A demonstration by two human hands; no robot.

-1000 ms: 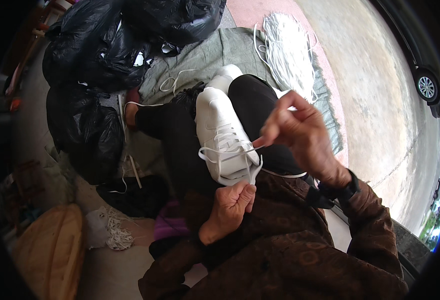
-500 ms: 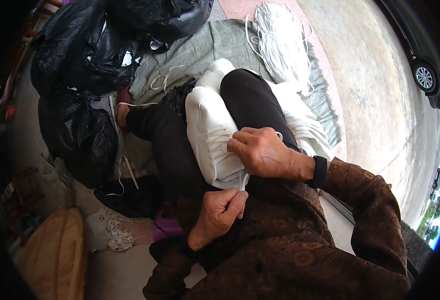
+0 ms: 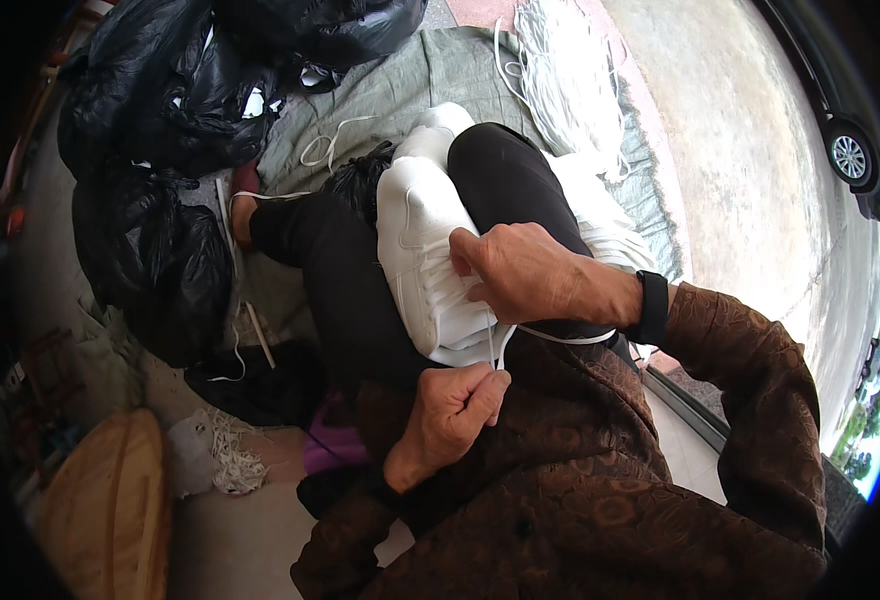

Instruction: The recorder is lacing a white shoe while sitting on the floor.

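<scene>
A white sneaker [image 3: 425,240] lies between my thighs, its heel end toward me. My left hand [image 3: 450,418] pinches a white shoelace [image 3: 501,352] just below the heel, and strands of it run up to the shoe. Over the lacing, my right hand [image 3: 530,275] is closed, with fingertips on the lace at the eyelets, partly hidden by the hand itself. One length of lace trails to the right across my thigh. Another white shoe [image 3: 445,120] shows beyond the first one.
A bundle of white laces [image 3: 565,85] and a stack of white shoe pieces [image 3: 600,220] lie on a grey-green cloth [image 3: 400,75] at right. Black plastic bags [image 3: 150,270] crowd the left. A wooden board [image 3: 110,510] stands lower left; a car [image 3: 855,160] is parked far right.
My right hand has moved slightly up and tilted over the lacing. The lace now trails right across my thigh. My left hand still pinches the lace, slightly farther right.
</scene>
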